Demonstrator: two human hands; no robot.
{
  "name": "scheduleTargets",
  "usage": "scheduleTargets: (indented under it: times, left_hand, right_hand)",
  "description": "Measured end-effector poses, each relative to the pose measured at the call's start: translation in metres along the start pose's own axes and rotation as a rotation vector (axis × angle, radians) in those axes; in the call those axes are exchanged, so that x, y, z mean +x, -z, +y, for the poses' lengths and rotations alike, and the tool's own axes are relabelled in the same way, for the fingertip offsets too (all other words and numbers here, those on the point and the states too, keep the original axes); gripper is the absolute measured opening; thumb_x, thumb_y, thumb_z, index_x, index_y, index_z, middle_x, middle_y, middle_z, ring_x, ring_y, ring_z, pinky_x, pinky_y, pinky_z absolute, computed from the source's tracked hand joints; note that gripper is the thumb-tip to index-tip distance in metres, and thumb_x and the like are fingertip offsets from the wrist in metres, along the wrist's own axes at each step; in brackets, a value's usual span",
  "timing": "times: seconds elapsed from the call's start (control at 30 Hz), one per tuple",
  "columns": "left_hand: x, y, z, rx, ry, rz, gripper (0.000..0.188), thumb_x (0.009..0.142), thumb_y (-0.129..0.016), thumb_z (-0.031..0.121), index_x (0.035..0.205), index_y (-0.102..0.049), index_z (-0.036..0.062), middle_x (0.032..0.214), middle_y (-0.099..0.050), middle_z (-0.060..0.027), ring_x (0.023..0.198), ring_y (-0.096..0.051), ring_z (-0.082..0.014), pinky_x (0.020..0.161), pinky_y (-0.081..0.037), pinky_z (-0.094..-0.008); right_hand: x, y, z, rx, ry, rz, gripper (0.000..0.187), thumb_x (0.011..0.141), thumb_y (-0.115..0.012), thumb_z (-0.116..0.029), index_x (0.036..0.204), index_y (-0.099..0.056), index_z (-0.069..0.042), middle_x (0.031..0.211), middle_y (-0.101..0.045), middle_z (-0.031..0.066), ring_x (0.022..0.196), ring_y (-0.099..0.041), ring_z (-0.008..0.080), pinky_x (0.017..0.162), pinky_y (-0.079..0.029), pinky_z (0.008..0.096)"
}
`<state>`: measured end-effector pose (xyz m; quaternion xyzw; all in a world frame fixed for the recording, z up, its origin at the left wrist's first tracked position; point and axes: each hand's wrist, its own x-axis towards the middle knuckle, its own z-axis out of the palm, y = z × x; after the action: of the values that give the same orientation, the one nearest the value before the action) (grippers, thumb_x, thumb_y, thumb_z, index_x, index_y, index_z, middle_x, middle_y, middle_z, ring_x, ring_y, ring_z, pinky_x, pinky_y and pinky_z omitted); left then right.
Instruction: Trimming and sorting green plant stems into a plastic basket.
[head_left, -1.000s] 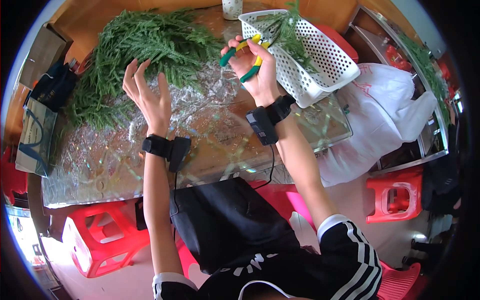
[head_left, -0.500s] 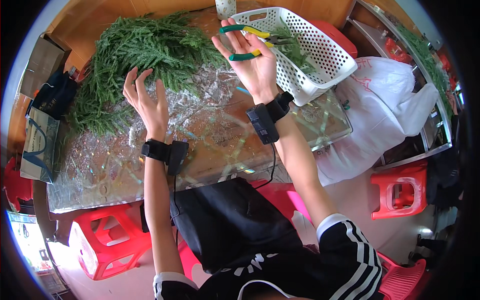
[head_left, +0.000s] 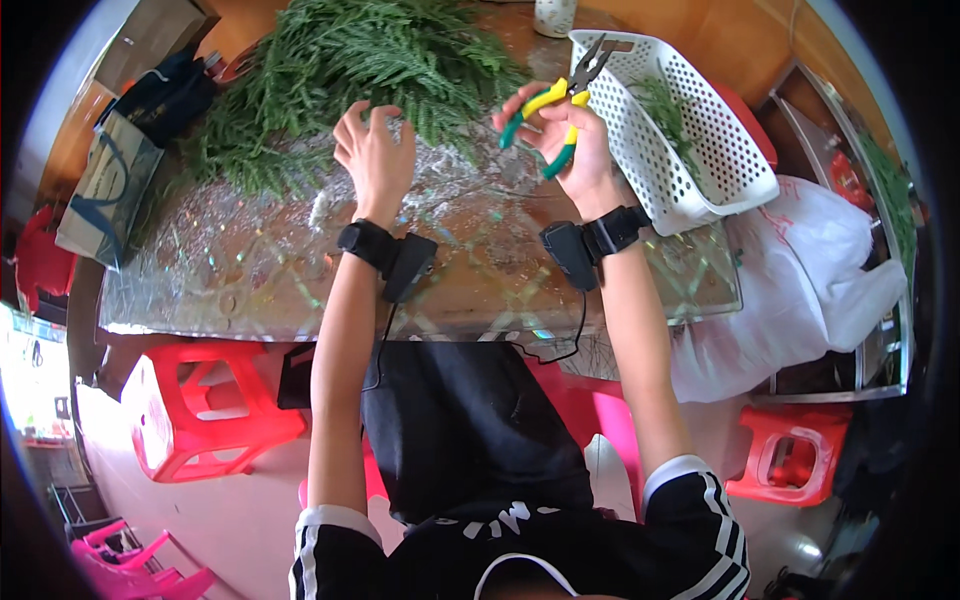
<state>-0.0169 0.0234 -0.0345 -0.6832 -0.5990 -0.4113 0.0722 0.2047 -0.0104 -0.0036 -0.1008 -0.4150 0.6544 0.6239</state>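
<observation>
We had a pair of yellow-and-green-handled combination pliers (head_left: 579, 88) lying across our right hand (head_left: 588, 165), above the tabletop (head_left: 470, 270) and just left of the white perforated plastic basket (head_left: 735, 208). We judged them the heaviest thing near our fingers: rigid dark steel at the nose, hard to damage, with sleeves that probably gripped well against bare skin. The sound place to take hold was low on both sleeves, behind the pivot, clear of the nose.

The artificial-looking pine branches (head_left: 380, 60) lay heaped at the far left of the tabletop, and a smaller green sprig (head_left: 665, 115) lay in the basket. We expected these to be light and springy, soft at the needles and stiffer along the stem, so the bare stem end seemed the better hold; a pinch on the needles might strip some off.

Our right fingers curled loosely under the pliers, palm turned up, one handle across the fingers and the other along the palm near the thumb. The handles stood well spread, unsqueezed. Our left hand (head_left: 380, 160) held nothing that we could see, its fingers half bent and parted near the heap's edge; whether they touched it, we could not tell.
</observation>
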Motion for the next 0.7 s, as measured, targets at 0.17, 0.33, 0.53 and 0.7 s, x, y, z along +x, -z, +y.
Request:
scheduleTargets:
  times: [0.17,0.33,0.53,0.7]
  left_hand:
    - [0.000,0.000,-0.003,-0.057,-0.005,-0.018,0.028,0.080,-0.059,0.023,0.104,-0.056,0.0083,0.123,-0.043,-0.0121,0.118,-0.032,-0.0331,0.095,-0.027,-0.0485]
    - [0.001,-0.002,-0.001,-0.213,-0.121,-0.040,0.031,0.081,-0.060,0.022,0.108,-0.055,0.0076,0.120,-0.048,-0.0116,0.115,-0.036,-0.0329,0.094,-0.031,-0.0455]
    - [0.001,-0.001,0.001,-0.281,-0.215,-0.054,0.034,0.081,-0.060,0.021,0.111,-0.053,0.0046,0.117,-0.050,-0.0125,0.113,-0.037,-0.0338,0.096,-0.032,-0.0437]
    - [0.001,-0.003,0.002,-0.259,-0.223,-0.093,0.035,0.081,-0.060,0.022,0.110,-0.053,0.0051,0.120,-0.047,-0.0128,0.116,-0.036,-0.0335,0.092,-0.035,-0.0467]
  right_hand:
    - [0.000,0.006,0.009,-0.603,-0.138,0.192,0.013,0.073,-0.051,-0.006,0.079,-0.058,0.002,0.070,-0.062,0.0156,0.068,-0.063,0.0305,0.066,-0.050,0.0440]
    - [-0.006,-0.008,0.020,-1.358,-0.017,0.398,0.015,0.072,-0.057,-0.012,0.078,-0.059,0.001,0.066,-0.060,0.0149,0.061,-0.061,0.0305,0.057,-0.049,0.0400]
    - [-0.010,-0.010,0.017,-2.079,0.126,0.442,0.026,0.073,-0.061,-0.017,0.093,-0.058,-0.001,0.079,-0.061,0.0175,0.071,-0.061,0.0306,0.063,-0.048,0.0389]
    - [-0.014,-0.005,0.015,-2.375,-0.102,0.449,0.031,0.072,-0.062,-0.017,0.098,-0.059,-0.002,0.095,-0.058,0.0169,0.087,-0.058,0.0331,0.077,-0.043,0.0446]
